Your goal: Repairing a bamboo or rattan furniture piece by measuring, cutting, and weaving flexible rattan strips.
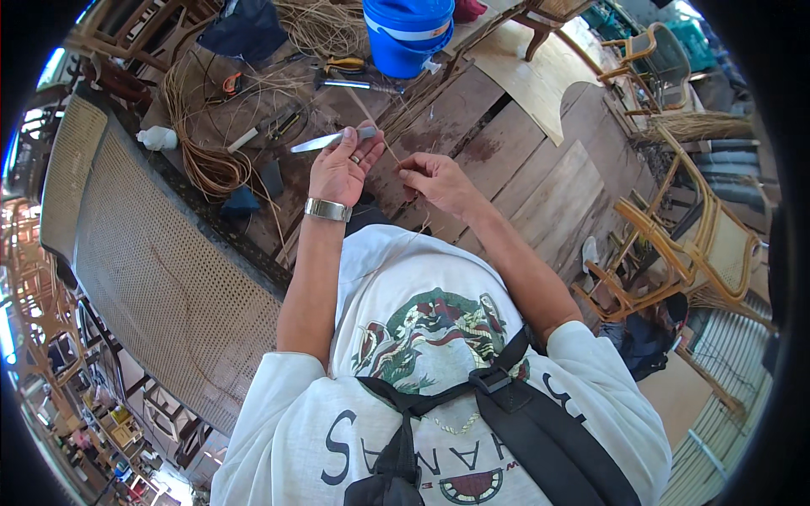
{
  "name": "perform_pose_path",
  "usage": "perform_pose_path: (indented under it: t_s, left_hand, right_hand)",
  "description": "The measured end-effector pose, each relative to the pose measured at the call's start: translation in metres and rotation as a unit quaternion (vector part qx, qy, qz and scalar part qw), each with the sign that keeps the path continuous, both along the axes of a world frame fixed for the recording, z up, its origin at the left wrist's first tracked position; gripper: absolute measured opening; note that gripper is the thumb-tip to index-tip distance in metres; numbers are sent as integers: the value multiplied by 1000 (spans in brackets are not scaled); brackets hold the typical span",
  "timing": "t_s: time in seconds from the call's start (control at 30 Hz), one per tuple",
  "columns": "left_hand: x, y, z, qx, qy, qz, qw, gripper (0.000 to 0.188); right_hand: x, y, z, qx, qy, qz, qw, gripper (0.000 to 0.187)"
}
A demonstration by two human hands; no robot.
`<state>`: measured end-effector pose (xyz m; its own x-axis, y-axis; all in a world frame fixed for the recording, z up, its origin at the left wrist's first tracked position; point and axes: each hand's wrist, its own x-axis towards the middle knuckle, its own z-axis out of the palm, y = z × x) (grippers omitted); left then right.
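Observation:
My left hand, with a metal watch at its wrist, is closed around a knife. The knife's bright blade points left, and its grey end shows past my fingers. A thin rattan strip slants down past the left fingertips toward my right hand. There the right thumb and fingers are pinched together on the strip's lower part. Both hands are close together above the wooden boards. Whether the blade touches the strip I cannot tell.
A large woven cane panel in a dark frame fills the left side. Farther off are a coil of rattan, a white bottle, a yellow-handled tool and a blue bucket. A cane chair stands at right.

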<state>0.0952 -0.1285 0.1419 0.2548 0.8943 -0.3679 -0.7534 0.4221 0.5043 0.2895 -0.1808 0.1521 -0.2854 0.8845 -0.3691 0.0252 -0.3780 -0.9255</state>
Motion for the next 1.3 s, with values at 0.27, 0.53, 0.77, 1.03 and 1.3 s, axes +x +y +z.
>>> perform_pose_path:
  t_s: [0.27,0.53,0.77,1.03,1.3]
  left_hand:
    - [-10,49,-11,4,188,-26,982,16]
    - [-11,80,-6,44,154,-24,987,15]
    - [-2,85,-12,415,606,-48,677,9]
    - [-41,56,-73,256,595,-251,720,14]
    - [-92,52,-25,10,208,-58,976,17]
  right_hand:
    - [-15,42,0,3,-29,-29,999,15]
    - [-28,61,3,-12,-50,-66,996,16]
    - [-37,51,8,-89,-65,-168,980,18]
    - [-20,81,93,26,-58,-200,978,17]
    - [-52,86,18,-33,-21,-191,981,14]
